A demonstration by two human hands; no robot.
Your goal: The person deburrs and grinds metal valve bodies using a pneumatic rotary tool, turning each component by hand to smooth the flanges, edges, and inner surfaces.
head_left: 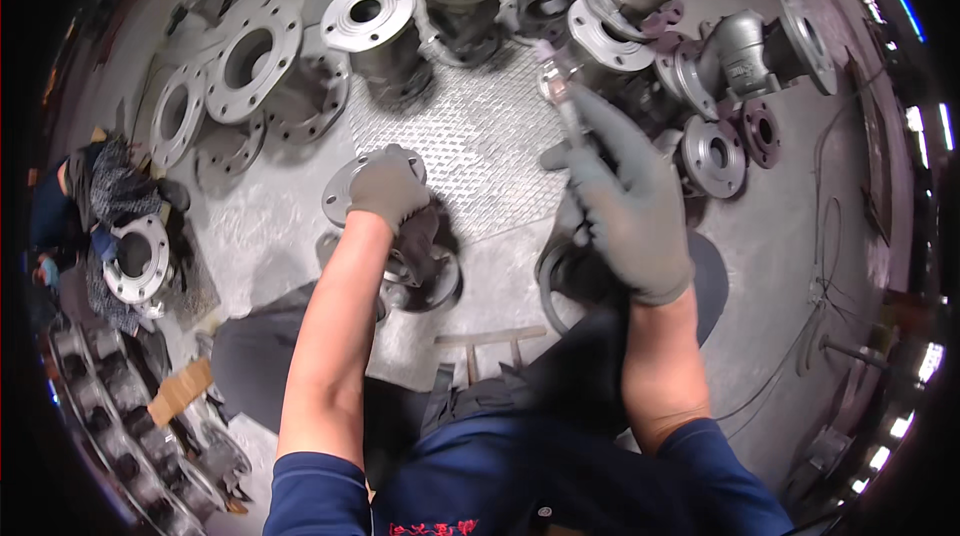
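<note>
My left hand (388, 188), in a grey glove, is closed over the top flange of a metal valve body (340, 186). This valve body stands between my knees, and my hand and forearm hide part of it. Up and to the right, my gloved right hand (632, 201) is wrapped round a slim, straight hand tool (571, 121). The tool has a small round pinkish head and looks like a straight grinder, but blur hides its exact kind. It is held away from the valve body, pointing toward the far side of the floor.
Several flanged valve bodies (368, 11) stand in an arc beyond a patterned metal plate (450, 116). More castings (745, 51) crowd the right. Cables (818, 286) lie on the right floor. At far left a person (110, 196) handles a ring flange (150, 226).
</note>
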